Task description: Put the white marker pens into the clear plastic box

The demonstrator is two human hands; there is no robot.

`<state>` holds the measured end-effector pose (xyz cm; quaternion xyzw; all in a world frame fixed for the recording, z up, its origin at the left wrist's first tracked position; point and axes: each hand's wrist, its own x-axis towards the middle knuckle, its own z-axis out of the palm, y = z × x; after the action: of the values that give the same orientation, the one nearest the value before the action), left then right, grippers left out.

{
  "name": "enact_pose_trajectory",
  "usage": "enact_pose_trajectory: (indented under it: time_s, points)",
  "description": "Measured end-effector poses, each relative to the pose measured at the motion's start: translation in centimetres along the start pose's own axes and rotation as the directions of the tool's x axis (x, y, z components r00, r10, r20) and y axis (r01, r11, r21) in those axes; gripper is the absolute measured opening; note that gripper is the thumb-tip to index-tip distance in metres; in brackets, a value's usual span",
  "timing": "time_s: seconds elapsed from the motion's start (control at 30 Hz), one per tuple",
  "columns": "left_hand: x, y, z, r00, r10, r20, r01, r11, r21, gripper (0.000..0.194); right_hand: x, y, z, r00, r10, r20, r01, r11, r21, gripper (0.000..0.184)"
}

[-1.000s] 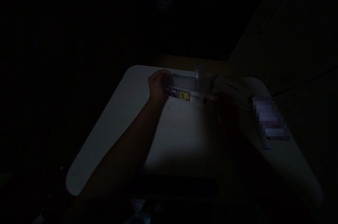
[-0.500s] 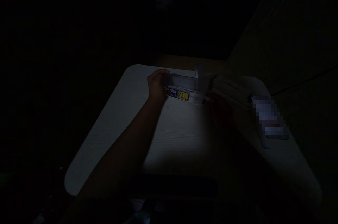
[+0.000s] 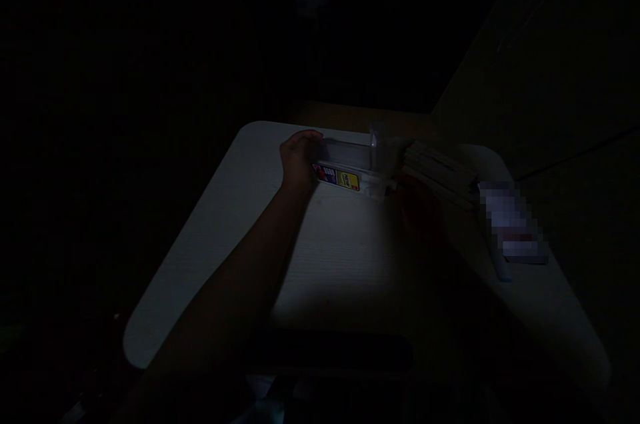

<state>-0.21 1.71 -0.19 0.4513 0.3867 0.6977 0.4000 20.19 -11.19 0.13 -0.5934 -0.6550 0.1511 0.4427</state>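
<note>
A clear plastic box (image 3: 345,154) with a yellow, blue and red label (image 3: 336,177) on its front side lies across the white table. Its right end has an upright clear flap (image 3: 377,144). My left hand (image 3: 299,161) is wrapped round the left end of the box. In deep shadow, my right hand (image 3: 420,207) is at the box's right end with its fingers drawn together. A small pale tip (image 3: 392,184) shows at those fingers; what it belongs to is too dark to make out.
A bundle of long, pale, stick-like pieces (image 3: 440,171) lies beyond my right hand. A blurred-out, phone-like flat object (image 3: 513,221) rests near the right edge of the white table (image 3: 215,211). Surroundings are almost black.
Very little differs. The view has shifted slightly, and both hands stay at the two ends of the box.
</note>
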Motion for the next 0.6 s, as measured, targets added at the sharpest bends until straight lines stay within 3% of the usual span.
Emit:
enact_pose_trajectory:
  time_s: [0.17, 0.47, 0.6]
  points:
    - [-0.08, 0.07, 0.01, 1.0, -0.009, 0.016, 0.009, 1.0, 0.003, 0.021, 0.05, -0.08, 0.09, 1.0, -0.012, 0.005, 0.012, 0.999, -0.043, 0.041]
    - [-0.12, 0.18, 0.04, 1.0, 0.003, -0.011, -0.003, 1.0, -0.005, 0.02, -0.17, -0.02, 0.16, 0.99, -0.027, 0.14, 0.031, 0.999, -0.027, 0.045]
    - [-0.11, 0.14, 0.02, 1.0, 0.006, -0.017, -0.006, 1.0, 0.004, 0.02, -0.5, -0.04, 0.22, 0.994, -0.031, 0.102, 0.036, 0.999, -0.038, 0.043]
